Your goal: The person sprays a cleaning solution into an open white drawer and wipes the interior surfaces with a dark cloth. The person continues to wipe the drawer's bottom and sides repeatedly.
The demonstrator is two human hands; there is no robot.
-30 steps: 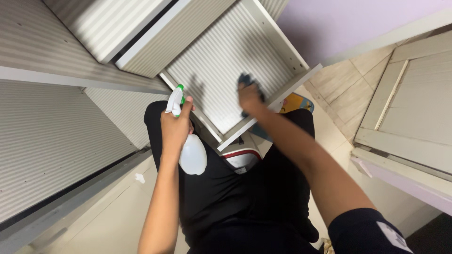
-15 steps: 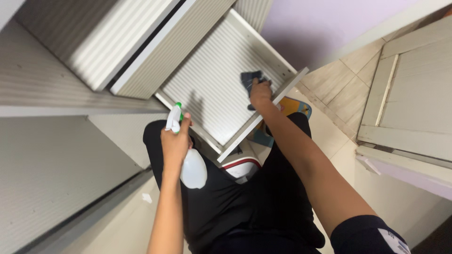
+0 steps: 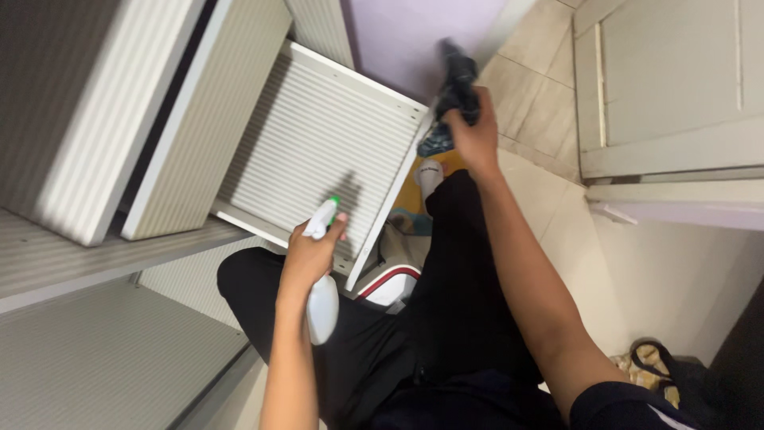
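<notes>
- Since the earlier frame, the right hand [image 3: 471, 135] has been carried from the ribbed floor of the open white drawer [image 3: 318, 151] to its far right corner, and the dark crumpled cloth [image 3: 458, 84] is now lifted above the rim, against the lilac wall [image 3: 398, 32]
- Right hand: closed around the cloth, which is bunched in the fingers; the cloth is no longer pressed on the drawer floor
- Left hand: [image 3: 309, 256] wrapped around the neck of a translucent white plastic spray bottle with a green-and-white trigger head [image 3: 322, 295]; the bottle is held upright over the near edge of the drawer, nozzle turned towards the ribbed floor
- Below the drawer, a white-and-red object [image 3: 394, 285] and the black-clad legs [image 3: 446, 318] are seen; a woven bag [image 3: 652, 362] lies on the tiled floor [image 3: 549, 95]
- Risk, as judged: the bottle could be fired by an unintended squeeze of the trigger, wetting the legs or tiles; the loosely bunched cloth could be dropped beyond the drawer corner
</notes>
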